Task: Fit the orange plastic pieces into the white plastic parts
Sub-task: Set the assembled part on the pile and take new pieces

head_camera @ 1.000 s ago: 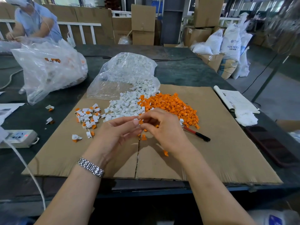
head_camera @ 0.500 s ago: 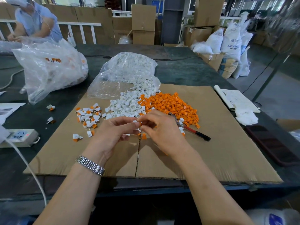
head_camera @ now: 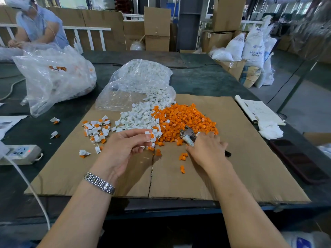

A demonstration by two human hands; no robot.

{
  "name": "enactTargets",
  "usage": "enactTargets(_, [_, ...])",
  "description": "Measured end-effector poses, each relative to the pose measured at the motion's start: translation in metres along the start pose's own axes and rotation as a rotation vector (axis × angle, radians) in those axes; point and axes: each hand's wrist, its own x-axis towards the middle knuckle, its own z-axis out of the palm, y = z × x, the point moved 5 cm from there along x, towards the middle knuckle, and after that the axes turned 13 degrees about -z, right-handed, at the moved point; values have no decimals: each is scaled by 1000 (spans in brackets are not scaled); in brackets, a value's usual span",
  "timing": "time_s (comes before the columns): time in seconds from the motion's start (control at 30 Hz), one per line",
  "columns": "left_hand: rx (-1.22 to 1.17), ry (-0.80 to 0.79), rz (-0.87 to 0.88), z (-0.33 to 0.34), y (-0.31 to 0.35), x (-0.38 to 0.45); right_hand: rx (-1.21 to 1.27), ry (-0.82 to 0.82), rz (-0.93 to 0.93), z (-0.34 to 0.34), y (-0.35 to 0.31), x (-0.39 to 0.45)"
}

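Two clear bags (head_camera: 136,83) beyond left hand (head_camera: 125,149), which pinches a white part (head_camera: 149,136); nearer one spills white parts; right hand (head_camera: 207,151) grips pliers (head_camera: 188,134).

A dark desk (head_camera: 206,81) is carrying a cardboard sheet (head_camera: 250,167), two clear plastic bags (head_camera: 53,81), a white power strip (head_camera: 19,153), a rolled paper booklet (head_camera: 259,110), a crumpled white cloth (head_camera: 270,130) and a dark phone (head_camera: 297,161).

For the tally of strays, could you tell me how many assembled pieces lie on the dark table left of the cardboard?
2: one assembled piece lies nearer the big clear bag, the other just below it, toward the power strip. The bag may hide more.
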Motion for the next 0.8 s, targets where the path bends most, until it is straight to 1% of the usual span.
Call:
enactTargets(0.1, [10, 6, 1, 1, 0, 0, -2, 6, -37, -1, -1, 2])
enactTargets(0.2, [6, 19, 13, 0, 3, 0, 32, 65, -41, -8, -4, 0])
enactTargets(0.27, [-4, 36, 25, -2, 5, 1, 160, 122, -98, -18, -10, -4])
enactTargets(0.3, [-7, 46, 35, -3, 6, 2, 257, 115, -149, -23, -14, -6])
enactTargets(0.37, [-13, 54, 69, -3, 8, 3, 502, -13, -239, -30, -26, -10])
enactTargets(0.43, [-10, 54, 104, -1, 11, 3, 734, -203, -289, -33, -43, -17])
enactTargets(0.5, [4, 61, 126, 0, 14, 3, 809, -345, -315, -31, -59, -25])
enactTargets(0.57, [19, 81, 143, 0, 15, 2, 833, -387, -336, -29, -71, -29])
enactTargets(0.67, [34, 114, 163, -3, 16, 1, 949, -380, -338, -27, -79, -33])
enactTargets(0.8, [24, 138, 177, -6, 15, 2, 918, -363, -381, -25, -85, -38])
